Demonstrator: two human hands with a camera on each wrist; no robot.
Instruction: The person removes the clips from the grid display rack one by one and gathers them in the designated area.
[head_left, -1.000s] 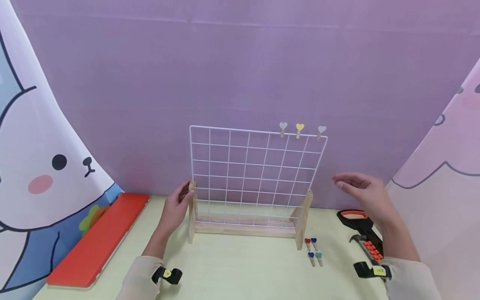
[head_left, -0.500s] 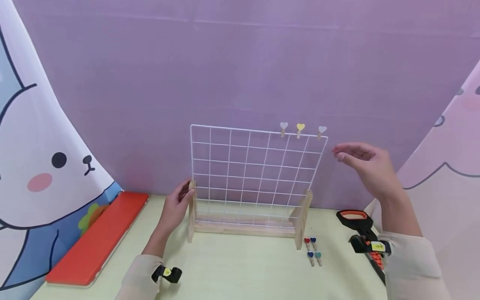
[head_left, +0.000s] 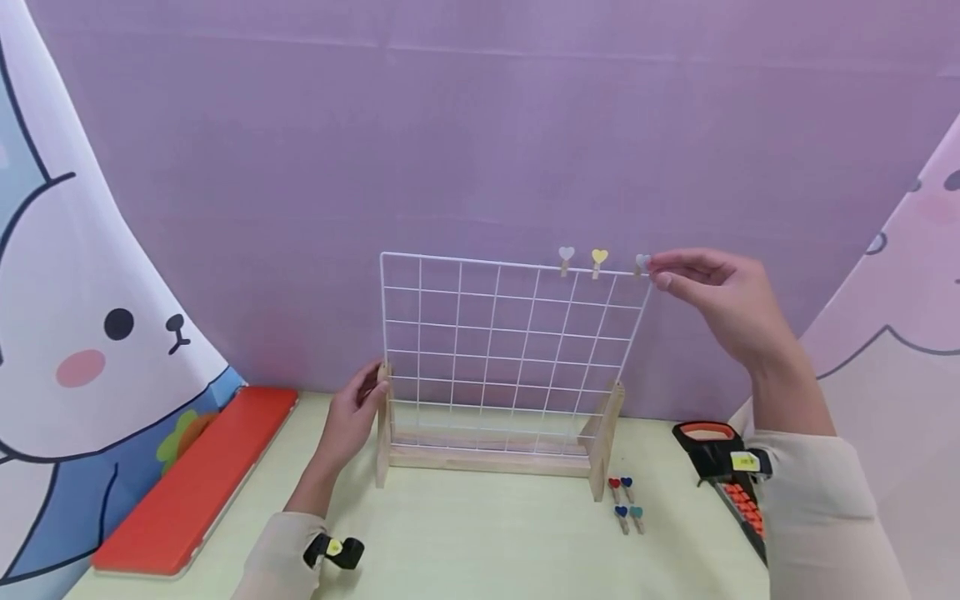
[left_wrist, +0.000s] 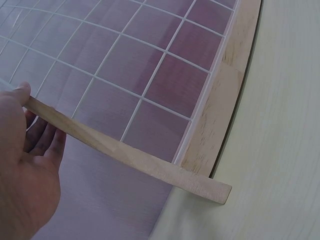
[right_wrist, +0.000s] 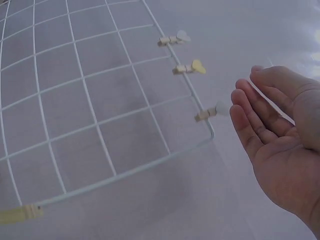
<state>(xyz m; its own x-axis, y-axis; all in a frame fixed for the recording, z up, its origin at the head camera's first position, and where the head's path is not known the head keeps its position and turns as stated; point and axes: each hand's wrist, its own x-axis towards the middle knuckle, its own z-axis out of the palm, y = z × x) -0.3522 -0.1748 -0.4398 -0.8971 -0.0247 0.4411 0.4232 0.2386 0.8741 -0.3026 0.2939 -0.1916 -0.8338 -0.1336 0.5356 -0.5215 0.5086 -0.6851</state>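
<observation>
A white wire grid (head_left: 480, 261) stands upright in a wooden stand (head_left: 487, 460). My left hand (head_left: 351, 417) grips the top of the stand's left upright (left_wrist: 120, 155), with thumb and fingers on either side of the wood. Along the grid's top wire, toward the right, sit a white heart clothespin (head_left: 566, 254), a yellow heart clothespin (head_left: 599, 257) and a pale heart clothespin (right_wrist: 205, 114) by the corner. My right hand (head_left: 723, 304) holds nothing, its bent fingers and thumb apart beside the pale heart. On the table lie several loose heart clothespins (head_left: 622, 512), red, blue and teal.
A long flat red case (head_left: 198, 479) lies at the left of the table. Black and orange tools (head_left: 701, 454) lie at the right, partly under the right forearm. A purple cloth (head_left: 300, 167) hangs behind the stand.
My right hand has risen from beside the grid's lower right and moved left to the pale heart at the top corner. My left hand keeps its grip on the upright.
</observation>
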